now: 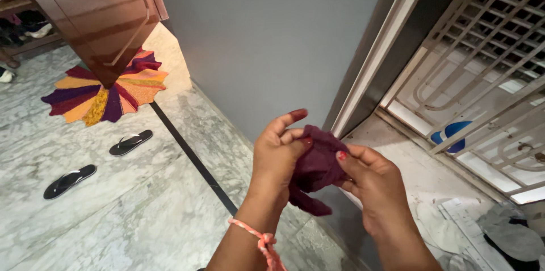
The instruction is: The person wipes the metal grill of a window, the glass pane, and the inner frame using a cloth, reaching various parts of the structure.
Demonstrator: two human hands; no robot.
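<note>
At lower centre of the frame, the left hand [276, 157] and right hand [372, 183] both pinched a small crumpled maroon cloth [315, 169] between closed fingertips, above the grey marble floor [142, 203].

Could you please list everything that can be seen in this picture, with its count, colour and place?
cloth: one, maroon, held between both hands at centre
flip-flops: two, black, lying apart on the marble floor at left
mat: one, round, multicoloured wedges, on the floor upper left, partly under the wooden door
wooden door: one, brown, top left
marble floor: grey-white, with a dark inlay strip running across it
wall: grey, centre
metal grille: one, beige, at right
blue object: one, behind the grille, kind unclear
wrist thread: one, orange-pink, on the left wrist
left hand: pinching the cloth
right hand: gripping the cloth's other side
</note>
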